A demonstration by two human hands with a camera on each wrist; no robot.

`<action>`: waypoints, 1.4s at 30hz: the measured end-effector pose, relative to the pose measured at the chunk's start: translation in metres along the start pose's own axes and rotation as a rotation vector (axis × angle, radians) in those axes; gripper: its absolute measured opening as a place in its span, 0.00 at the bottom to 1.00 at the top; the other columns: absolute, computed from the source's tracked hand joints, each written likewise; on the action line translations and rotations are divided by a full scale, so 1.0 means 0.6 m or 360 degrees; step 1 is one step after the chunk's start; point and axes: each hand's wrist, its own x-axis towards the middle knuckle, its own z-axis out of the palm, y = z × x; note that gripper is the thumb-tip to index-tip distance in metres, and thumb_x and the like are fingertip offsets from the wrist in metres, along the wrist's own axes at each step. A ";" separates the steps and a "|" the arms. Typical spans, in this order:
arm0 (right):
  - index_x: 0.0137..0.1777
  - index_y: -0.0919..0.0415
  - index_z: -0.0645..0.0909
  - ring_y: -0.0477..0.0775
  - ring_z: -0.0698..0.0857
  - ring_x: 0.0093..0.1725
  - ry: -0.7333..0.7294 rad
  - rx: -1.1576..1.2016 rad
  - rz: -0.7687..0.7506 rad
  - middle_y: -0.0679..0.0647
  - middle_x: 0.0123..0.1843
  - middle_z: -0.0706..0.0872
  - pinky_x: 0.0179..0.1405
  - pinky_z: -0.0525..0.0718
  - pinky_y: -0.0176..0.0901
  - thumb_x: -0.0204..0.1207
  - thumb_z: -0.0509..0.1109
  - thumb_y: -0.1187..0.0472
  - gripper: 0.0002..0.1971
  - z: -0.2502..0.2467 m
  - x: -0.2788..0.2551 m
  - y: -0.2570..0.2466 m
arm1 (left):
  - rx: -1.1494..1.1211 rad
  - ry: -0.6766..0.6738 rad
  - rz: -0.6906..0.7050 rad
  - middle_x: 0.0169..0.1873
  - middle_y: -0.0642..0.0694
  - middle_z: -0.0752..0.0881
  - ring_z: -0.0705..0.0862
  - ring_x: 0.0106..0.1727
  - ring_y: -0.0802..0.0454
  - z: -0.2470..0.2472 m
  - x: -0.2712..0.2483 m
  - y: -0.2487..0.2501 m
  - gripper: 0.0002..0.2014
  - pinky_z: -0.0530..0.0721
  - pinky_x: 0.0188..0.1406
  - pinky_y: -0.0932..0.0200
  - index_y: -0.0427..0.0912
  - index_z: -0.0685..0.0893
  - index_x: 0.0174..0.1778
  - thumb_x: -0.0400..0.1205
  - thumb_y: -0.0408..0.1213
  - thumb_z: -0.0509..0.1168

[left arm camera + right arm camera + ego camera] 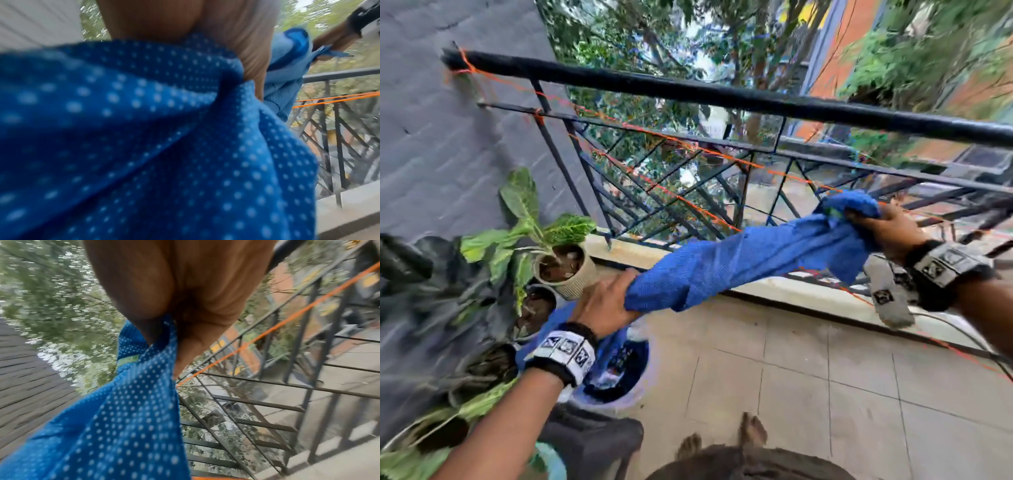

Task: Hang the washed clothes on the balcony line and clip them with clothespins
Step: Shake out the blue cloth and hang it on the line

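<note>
A blue garment with small white dots (750,257) stretches bunched between both hands in front of the balcony railing. My left hand (609,301) grips its lower left end above the bucket; the cloth (144,138) fills the left wrist view. My right hand (887,226) grips the upper right end, close to the orange clothesline (784,173). In the right wrist view the fingers (197,340) pinch the cloth (123,418) beside the orange line (267,332). No clothespins are visible.
A black metal railing (722,96) runs across, with orange lines strung along it. A bucket with dark laundry (616,370) stands on the tiled floor below my left hand. Potted plants (558,260) line the grey wall at left. My bare feet (722,442) are at the bottom.
</note>
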 end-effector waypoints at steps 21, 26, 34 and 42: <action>0.56 0.55 0.91 0.66 0.89 0.55 0.0391 -0.1386 -0.0223 0.64 0.51 0.92 0.51 0.81 0.48 0.68 0.74 0.71 0.18 -0.209 -0.040 -0.057 | 0.0628 0.0875 0.1195 0.46 0.37 0.81 0.80 0.48 0.34 -0.311 0.325 0.426 0.15 0.77 0.46 0.39 0.42 0.86 0.53 0.72 0.32 0.61; 0.57 0.47 0.90 0.65 0.88 0.55 0.0069 -0.1655 -0.0362 0.59 0.53 0.91 0.54 0.85 0.53 0.67 0.70 0.67 0.21 -0.262 -0.034 -0.031 | 0.0680 0.0785 0.1560 0.45 0.36 0.83 0.81 0.45 0.35 -0.217 0.381 0.579 0.14 0.77 0.43 0.42 0.41 0.88 0.51 0.72 0.28 0.64; 0.50 0.51 0.91 0.61 0.89 0.45 -0.0288 -0.1896 -0.0516 0.55 0.43 0.91 0.40 0.80 0.45 0.60 0.76 0.69 0.19 -0.313 -0.040 0.059 | 0.0451 0.0147 0.1510 0.40 0.40 0.82 0.83 0.41 0.36 0.031 0.442 0.683 0.15 0.81 0.36 0.46 0.45 0.87 0.49 0.67 0.30 0.67; 0.56 0.50 0.89 0.65 0.87 0.51 -0.0328 -0.1768 -0.0192 0.59 0.50 0.90 0.46 0.84 0.52 0.68 0.68 0.64 0.18 -0.354 -0.032 0.146 | 0.0566 -0.0596 0.1449 0.50 0.43 0.83 0.85 0.52 0.35 0.188 0.455 0.732 0.22 0.86 0.45 0.44 0.50 0.83 0.58 0.67 0.39 0.62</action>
